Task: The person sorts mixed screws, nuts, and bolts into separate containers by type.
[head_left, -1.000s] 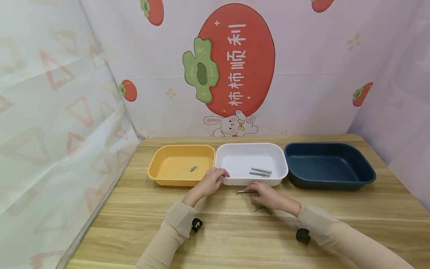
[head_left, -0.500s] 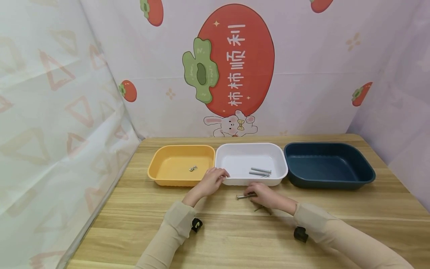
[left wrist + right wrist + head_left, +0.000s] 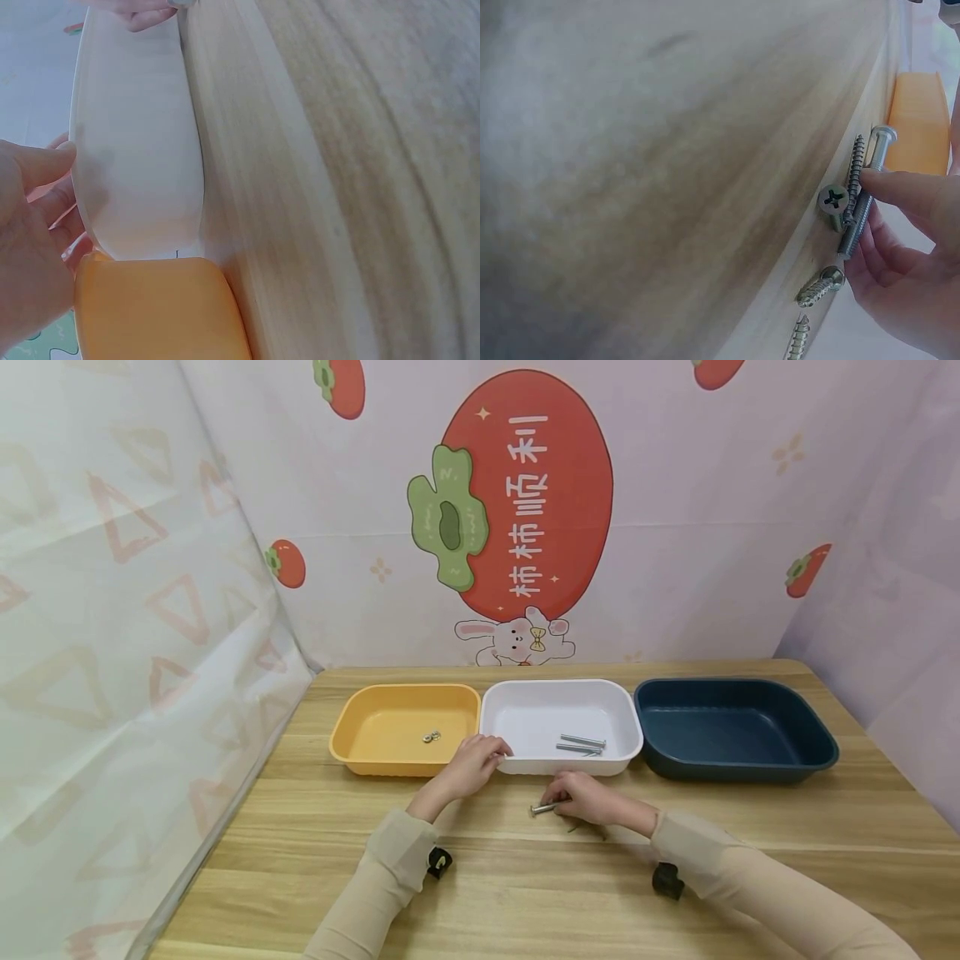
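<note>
My left hand [image 3: 471,765] grips the front rim of the white tray [image 3: 525,718] near its left corner. In the left wrist view its thumb lies on the outer side of the white wall [image 3: 142,150], fingers inside. Just in front of that tray, my right hand [image 3: 588,798] pinches a long silver bolt [image 3: 542,808], its head pointing left. The right wrist view shows the bolt [image 3: 879,150] between thumb and fingers. Close beside it are several screws, among them a cross-head one [image 3: 833,199] and a shorter one [image 3: 821,286]. In the head view the hand partly hides them.
Several bolts [image 3: 582,740] lie in the white tray. The yellow tray [image 3: 375,727] on its left contains small round metal parts [image 3: 431,737]. A dark blue tray [image 3: 738,772] stands on the right. All three stand in a row along the back of the wooden table [image 3: 525,893].
My right hand has drawn back slightly from the white tray toward me, carrying the bolt, which now slants more. The left hand has stayed in place.
</note>
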Demonstrator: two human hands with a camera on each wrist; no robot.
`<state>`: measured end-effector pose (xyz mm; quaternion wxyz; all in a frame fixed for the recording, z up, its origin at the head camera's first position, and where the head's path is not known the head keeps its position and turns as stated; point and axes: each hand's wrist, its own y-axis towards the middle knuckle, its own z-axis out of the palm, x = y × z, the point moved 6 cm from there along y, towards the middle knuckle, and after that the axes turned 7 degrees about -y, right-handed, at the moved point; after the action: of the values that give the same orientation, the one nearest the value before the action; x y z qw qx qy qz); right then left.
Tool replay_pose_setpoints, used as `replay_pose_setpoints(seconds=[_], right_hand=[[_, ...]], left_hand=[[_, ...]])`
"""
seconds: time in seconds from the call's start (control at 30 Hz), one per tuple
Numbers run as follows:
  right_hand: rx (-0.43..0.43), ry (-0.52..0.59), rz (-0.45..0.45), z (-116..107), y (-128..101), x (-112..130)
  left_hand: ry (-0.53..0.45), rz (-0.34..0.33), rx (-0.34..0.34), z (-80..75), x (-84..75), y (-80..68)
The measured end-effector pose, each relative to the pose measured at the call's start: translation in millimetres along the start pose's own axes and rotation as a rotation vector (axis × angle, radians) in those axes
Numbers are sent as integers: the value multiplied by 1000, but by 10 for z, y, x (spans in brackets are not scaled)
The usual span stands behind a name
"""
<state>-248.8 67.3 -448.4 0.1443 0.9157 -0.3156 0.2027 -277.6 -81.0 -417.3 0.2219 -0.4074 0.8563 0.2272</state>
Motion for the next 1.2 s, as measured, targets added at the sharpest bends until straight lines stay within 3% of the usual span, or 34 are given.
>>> replay_pose_setpoints(seconds=[0.43, 0.57, 0.9, 1.2], right_hand=[[-26, -39, -33, -40, -34, 110], [-50, -47, -42, -108, -48, 156], [2, -33, -34, -297, -89, 214], [-1, -52, -44, -497, -80, 245]], left_hand=[[8, -7, 14, 16, -3, -6], [5, -8, 13, 11, -2, -7], [9, -3, 11, -1, -21, -14], [-18, 5, 9, -3, -22, -11]])
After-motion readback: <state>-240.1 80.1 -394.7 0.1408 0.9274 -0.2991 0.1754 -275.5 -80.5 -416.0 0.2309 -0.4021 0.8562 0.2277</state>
